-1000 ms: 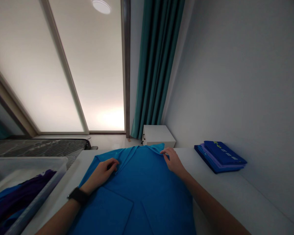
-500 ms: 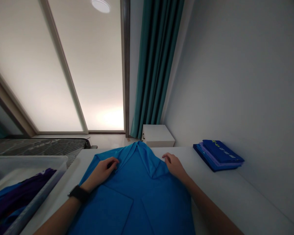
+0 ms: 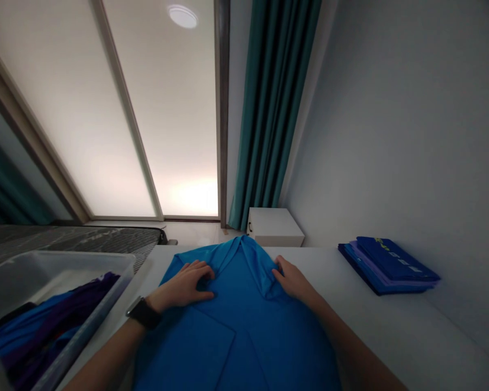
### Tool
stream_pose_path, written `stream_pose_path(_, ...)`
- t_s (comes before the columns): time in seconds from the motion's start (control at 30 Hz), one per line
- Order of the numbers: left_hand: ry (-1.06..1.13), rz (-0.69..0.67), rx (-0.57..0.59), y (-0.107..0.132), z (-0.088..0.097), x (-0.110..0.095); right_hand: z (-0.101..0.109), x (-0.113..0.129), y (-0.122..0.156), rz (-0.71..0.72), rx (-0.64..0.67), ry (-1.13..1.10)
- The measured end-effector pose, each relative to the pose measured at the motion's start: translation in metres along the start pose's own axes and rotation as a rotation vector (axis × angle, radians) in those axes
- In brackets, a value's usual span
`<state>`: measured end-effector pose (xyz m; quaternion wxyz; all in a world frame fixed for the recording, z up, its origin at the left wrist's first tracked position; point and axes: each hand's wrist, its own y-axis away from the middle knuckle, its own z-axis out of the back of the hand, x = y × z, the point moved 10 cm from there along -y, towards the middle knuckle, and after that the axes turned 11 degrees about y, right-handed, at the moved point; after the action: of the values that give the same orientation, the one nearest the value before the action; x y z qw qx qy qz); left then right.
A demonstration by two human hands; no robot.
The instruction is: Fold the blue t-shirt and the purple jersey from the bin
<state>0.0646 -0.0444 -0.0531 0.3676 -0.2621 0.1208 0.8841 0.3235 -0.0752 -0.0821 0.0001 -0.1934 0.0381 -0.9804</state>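
Note:
A bright blue shirt lies spread on the white table in front of me, its far end folded in to a point. My left hand, a black watch on its wrist, lies flat on the left folded part with fingers stretched out. My right hand rests on the right folded edge, fingers lying along the fabric. Neither hand holds anything up off the table.
A stack of folded blue and purple clothes sits at the table's right by the wall. A clear plastic bin at the left holds loose blue and purple garments. Beyond stand a small white cabinet and teal curtains.
My right hand folded the far right corner of the shirt inward and now rests on the fold. My left hand went from pinching fabric to lying flat. The view shifted slightly left.

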Motion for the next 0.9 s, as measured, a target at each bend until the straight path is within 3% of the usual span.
stream_pose_path(0.27, -0.189, 0.048, -0.030, 0.002, 0.007, 0.011, 0.028, -0.043, -0.011, -0.118, -0.234, -0.258)
stream_pose_path(0.47, -0.219, 0.017, -0.086, -0.001, 0.005, 0.006, 0.021, -0.061, -0.015, -0.155, -0.190, -0.129)
stream_pose_path(0.53, -0.220, 0.056, -0.156, 0.000, 0.014, 0.010, 0.019, -0.066, -0.016, -0.154, -0.168, -0.090)
stream_pose_path(0.67, -0.117, 0.186, -0.431, 0.013, 0.058, 0.025, 0.025, -0.081, -0.018, -0.187, -0.193, -0.052)
stream_pose_path(0.77, 0.142, 0.189, -0.593, 0.023, 0.082, 0.035, 0.032, -0.093, -0.017, -0.225, -0.234, -0.060)
stream_pose_path(0.9, 0.459, 0.184, -0.724, 0.032, 0.093, 0.053, 0.043, -0.108, -0.014, -0.297, -0.273, -0.126)
